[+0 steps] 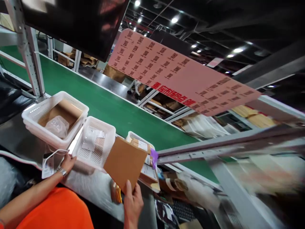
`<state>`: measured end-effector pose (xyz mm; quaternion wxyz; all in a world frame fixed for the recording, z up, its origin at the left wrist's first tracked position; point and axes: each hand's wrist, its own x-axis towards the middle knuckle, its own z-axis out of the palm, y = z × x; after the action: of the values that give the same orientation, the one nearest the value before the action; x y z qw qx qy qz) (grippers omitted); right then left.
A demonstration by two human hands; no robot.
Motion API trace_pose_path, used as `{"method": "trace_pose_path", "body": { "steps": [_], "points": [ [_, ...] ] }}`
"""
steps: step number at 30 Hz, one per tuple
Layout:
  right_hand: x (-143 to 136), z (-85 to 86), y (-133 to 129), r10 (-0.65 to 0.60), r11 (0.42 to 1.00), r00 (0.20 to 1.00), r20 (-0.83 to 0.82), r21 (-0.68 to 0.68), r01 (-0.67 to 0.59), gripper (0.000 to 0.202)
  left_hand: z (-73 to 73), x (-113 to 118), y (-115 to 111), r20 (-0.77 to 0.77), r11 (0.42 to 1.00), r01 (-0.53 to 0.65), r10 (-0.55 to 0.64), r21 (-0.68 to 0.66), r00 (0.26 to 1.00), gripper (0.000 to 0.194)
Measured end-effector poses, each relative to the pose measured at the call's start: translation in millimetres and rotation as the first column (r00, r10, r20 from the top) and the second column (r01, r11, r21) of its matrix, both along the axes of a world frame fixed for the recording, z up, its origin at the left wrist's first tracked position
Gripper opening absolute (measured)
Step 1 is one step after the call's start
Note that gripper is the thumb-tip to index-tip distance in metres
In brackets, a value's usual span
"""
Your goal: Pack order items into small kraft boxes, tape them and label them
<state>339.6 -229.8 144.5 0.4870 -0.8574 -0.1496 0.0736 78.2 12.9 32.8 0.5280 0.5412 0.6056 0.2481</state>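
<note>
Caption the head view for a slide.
Right hand lifts a cardboard piece while left hand touches a white basket beside the green conveyor.

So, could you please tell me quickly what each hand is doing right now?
Left hand: resting against the near edge of the white perforated plastic basket; grip unclear.
Right hand: closed on the flat brown cardboard piece.
</note>
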Motion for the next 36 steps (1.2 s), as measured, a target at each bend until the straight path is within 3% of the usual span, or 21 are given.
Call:
{"method": "trace_pose_path", "body": {
  "steps": [3,5,7,9,11,14,21,25,28,32,36],
  "points": [
    [0,-6.8,-47,0.166,0.985,0.986,0.016,-0.039,-0.165,0.07,7.2,0,-36,0.039,0.97,0.005,-0.015,0.244,0.999,0.078],
    [-5,-23.6,-67,0.359,0.932,0.933,0.021,-0.07,-0.357,0.063,9.4,4,-66,0.161,0.93,0.106,-0.172,0.353,0.972,0.074],
    [-13,-45.4,-74,0.495,0.865,0.869,0.008,-0.105,-0.491,0.056,9.4,15,-89,0.257,0.901,0.264,-0.361,0.343,0.897,0.071],
    [-22,-66.5,-70,0.551,0.826,0.834,-0.033,-0.118,-0.551,0.053,7.1,33,-103,0.274,0.889,0.373,-0.441,0.266,0.855,0.073],
    [-30,-82.0,-61,0.572,0.811,0.816,-0.081,-0.093,-0.578,0.054,2.8,51,-107,0.232,0.911,0.372,-0.406,0.176,0.884,0.074],
    [-33,-92.4,-55,0.583,0.803,0.797,-0.157,-0.034,-0.595,0.059,-5.5,70,-105,0.203,0.952,0.286,-0.302,0.106,0.932,0.07],
    [-44,-97.4,-61,0.486,0.868,0.724,-0.489,0.169,-0.468,0.078,-22.8,75,-112,0.296,0.96,0.263,-0.281,0.101,0.913,0.076],
    [-61,-94.7,-47,0.39,0.92,0.762,-0.517,0.252,-0.3,0.077,-24.5,71,-111,0.299,0.973,0.22,-0.231,0.072,0.926,0.081],
    [-57,-93.9,-35,0.366,0.929,0.769,-0.524,0.249,-0.273,0.08,-18.4,65,-104,0.278,0.976,0.205,-0.219,0.08,0.935,0.079],
    [-43,-98.0,-20,0.313,0.943,0.83,-0.461,0.256,-0.213,0.08,-6.4,50,-100,0.297,0.934,0.327,-0.355,0.142,0.886,0.072],
    [-37,-98.6,-2,0.266,0.925,0.872,-0.41,0.365,-0.111,0.074,0.1,38,-103,0.197,0.843,0.506,-0.535,0.182,0.822,0.085]
  ]
}}
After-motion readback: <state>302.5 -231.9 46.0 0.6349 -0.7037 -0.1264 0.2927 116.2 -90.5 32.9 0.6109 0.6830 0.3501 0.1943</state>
